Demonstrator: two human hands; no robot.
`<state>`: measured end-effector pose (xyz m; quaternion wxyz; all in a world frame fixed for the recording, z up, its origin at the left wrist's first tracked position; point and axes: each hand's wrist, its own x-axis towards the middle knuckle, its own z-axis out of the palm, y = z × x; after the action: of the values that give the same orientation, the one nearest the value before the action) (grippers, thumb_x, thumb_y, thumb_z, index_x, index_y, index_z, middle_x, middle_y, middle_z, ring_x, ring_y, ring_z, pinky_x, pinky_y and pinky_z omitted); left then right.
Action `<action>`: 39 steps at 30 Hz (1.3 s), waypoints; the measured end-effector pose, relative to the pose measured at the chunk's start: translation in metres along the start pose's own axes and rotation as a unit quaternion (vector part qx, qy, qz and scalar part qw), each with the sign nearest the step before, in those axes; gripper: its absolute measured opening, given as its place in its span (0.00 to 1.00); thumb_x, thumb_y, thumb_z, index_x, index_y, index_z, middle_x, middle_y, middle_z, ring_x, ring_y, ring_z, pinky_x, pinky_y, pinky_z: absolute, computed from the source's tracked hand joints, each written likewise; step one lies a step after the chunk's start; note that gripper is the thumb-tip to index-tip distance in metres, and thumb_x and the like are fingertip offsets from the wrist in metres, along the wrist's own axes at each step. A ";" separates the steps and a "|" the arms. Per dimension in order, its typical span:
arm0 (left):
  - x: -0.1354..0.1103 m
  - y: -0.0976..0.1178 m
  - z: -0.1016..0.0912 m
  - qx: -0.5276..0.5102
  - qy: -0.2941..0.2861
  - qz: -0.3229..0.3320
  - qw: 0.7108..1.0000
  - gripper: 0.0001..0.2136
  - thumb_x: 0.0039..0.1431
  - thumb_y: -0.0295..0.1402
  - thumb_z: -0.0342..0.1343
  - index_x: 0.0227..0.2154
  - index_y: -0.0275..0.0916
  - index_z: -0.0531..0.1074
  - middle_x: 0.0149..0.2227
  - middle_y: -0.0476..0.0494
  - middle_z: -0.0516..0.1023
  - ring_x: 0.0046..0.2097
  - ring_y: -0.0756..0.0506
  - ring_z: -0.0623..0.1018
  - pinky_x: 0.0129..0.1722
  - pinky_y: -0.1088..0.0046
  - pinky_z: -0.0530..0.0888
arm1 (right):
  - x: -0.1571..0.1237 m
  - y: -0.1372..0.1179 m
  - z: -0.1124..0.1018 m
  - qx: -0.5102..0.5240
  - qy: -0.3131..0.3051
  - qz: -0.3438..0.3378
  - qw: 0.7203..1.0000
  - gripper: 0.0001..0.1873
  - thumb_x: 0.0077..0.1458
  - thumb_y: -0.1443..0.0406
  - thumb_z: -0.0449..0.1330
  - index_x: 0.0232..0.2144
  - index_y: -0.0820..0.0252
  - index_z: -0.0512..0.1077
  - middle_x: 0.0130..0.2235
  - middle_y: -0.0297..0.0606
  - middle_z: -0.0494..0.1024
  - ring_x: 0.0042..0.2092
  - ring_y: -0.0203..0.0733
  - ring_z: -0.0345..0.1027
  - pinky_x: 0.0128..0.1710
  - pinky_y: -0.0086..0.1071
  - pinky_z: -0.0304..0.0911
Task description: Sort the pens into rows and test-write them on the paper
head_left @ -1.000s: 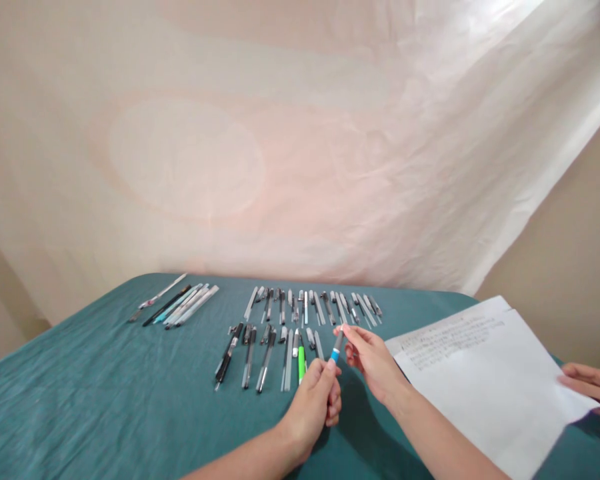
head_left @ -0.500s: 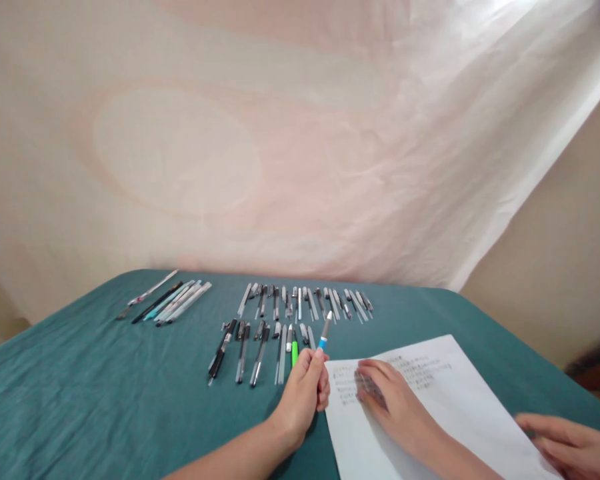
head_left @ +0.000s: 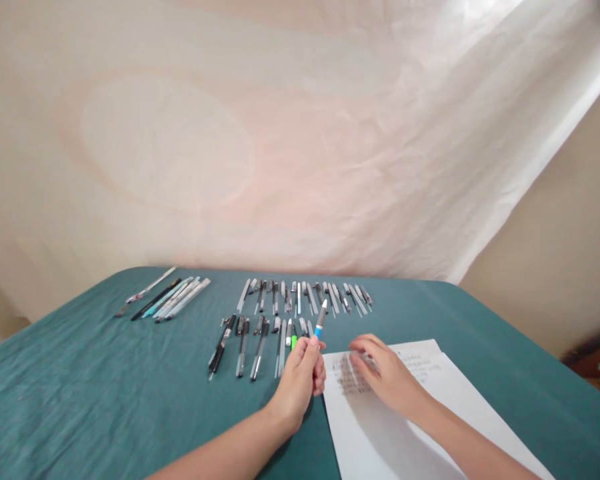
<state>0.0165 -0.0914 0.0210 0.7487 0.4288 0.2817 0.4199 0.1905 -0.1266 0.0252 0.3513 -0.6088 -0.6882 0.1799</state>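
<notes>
The lower barrel of the slim grey-and-blue pen with a pale tip (head_left: 321,317) is hidden inside the left hand (head_left: 303,375), whose thumb and curled fingers grip it; the exposed end tilts slightly right above the table. The bright green pen (head_left: 294,341) is partly covered by the same hand. The right hand (head_left: 383,373), fingers loosely bent and thumb apart, is over the flat white paper sheets (head_left: 367,437); contact cannot be determined. Writing there is too small to read, and the sheets' near edge is cut off. Slender clear and black plastic pens lie in a far row (head_left: 299,299) and a near row (head_left: 223,347) on wrinkled, dark green tablecloth fabric (head_left: 105,400).
</notes>
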 end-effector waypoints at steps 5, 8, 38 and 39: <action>0.001 0.002 -0.001 0.060 -0.007 0.010 0.998 0.12 0.56 0.44 0.45 0.29 0.39 0.58 0.15 0.59 0.56 0.15 0.57 0.55 0.14 0.81 0.50 | 0.045 -0.024 0.008 0.270 -0.008 0.103 0.957 0.16 0.49 0.53 0.53 0.30 0.61 0.68 0.29 0.36 0.72 0.27 0.36 0.64 0.27 0.30 0.60; 0.001 0.001 -0.002 0.078 0.007 0.011 0.997 0.13 0.55 0.44 0.46 0.28 0.39 0.58 0.15 0.58 0.58 0.15 0.57 0.56 0.15 0.81 0.51 | 0.063 -0.031 0.015 0.346 0.008 0.116 0.931 0.16 0.45 0.54 0.58 0.23 0.62 0.67 0.22 0.33 0.69 0.23 0.33 0.60 0.24 0.28 0.57; 0.003 0.009 -0.005 -0.089 -0.008 -0.086 0.992 0.16 0.50 0.48 0.49 0.28 0.37 0.61 0.15 0.58 0.53 0.15 0.58 0.52 0.15 0.81 0.47 | 0.083 -0.021 0.021 0.550 -0.072 0.163 0.816 0.15 0.43 0.57 0.62 0.31 0.61 0.73 0.33 0.37 0.75 0.24 0.28 0.61 0.23 0.24 0.58; 0.003 0.009 -0.005 -0.090 -0.006 -0.085 0.992 0.16 0.50 0.48 0.49 0.28 0.37 0.62 0.15 0.58 0.53 0.15 0.58 0.53 0.15 0.81 0.47 | 0.083 -0.022 0.022 0.543 -0.069 0.164 0.821 0.16 0.42 0.56 0.61 0.30 0.61 0.73 0.32 0.37 0.75 0.24 0.28 0.61 0.22 0.24 0.57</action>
<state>0.0108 -0.0847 0.0267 0.8187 0.3366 0.2739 0.3759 0.1586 -0.0469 0.0466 0.5414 -0.4095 -0.3916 0.6212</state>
